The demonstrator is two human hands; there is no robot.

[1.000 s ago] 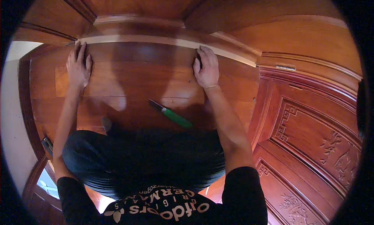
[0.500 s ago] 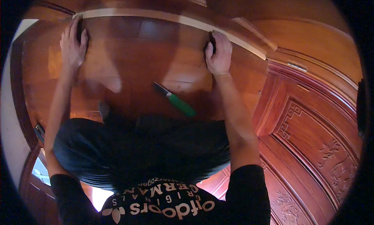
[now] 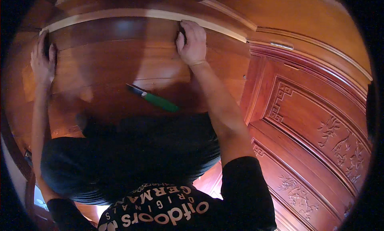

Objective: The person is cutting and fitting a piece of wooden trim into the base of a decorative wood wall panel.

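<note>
A long pale wooden strip lies along the far edge of the brown wooden floor, against the base of the dark wood. At its left end is my left hand, its fingers stretched forward to touch the strip and its thumb apart. My right hand rests further along, short of the right end, with bent fingers against the strip and the thumb apart. Neither hand is wrapped round anything that shows. Between my hands and my knees, a knife with a green handle lies on the floor, blade pointing left and away.
Carved reddish wooden panels stand close on the right, with a small metal hinge above them. My dark-clothed legs are bent at the near side. A dark frame edge runs along the left.
The view has swung, so the strip, knife and panels sit further left in the picture. Both hands stay at about the same places along the strip.
</note>
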